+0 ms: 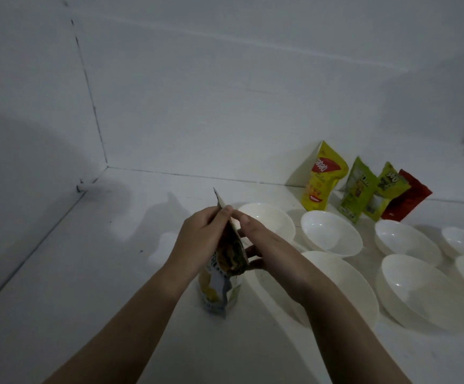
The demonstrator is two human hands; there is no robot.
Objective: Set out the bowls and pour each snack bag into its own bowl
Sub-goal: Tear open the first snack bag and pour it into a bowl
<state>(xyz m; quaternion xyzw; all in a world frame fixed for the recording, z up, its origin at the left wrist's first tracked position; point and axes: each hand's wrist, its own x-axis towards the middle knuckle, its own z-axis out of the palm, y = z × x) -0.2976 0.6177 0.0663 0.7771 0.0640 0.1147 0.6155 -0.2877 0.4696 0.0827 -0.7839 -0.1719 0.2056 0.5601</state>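
Observation:
A yellow and white snack bag [219,289] stands upright on the white counter, its top edge pinched between both hands. My left hand [200,239] grips the top from the left, and my right hand [261,245] grips it from the right. Several white bowls sit to the right: one [269,221] just behind my hands, one [332,234] beside it, a large one [347,286] under my right forearm, and another large one [422,292] further right. They look empty. Against the back wall lean a yellow bag [322,178], two green bags [358,189] [386,192] and a red bag [408,198].
More white bowls [408,241] [463,241] lie toward the right edge. White walls meet in a corner [106,166] at the back left. The white counter [73,273] stretches bare to the left of my hands.

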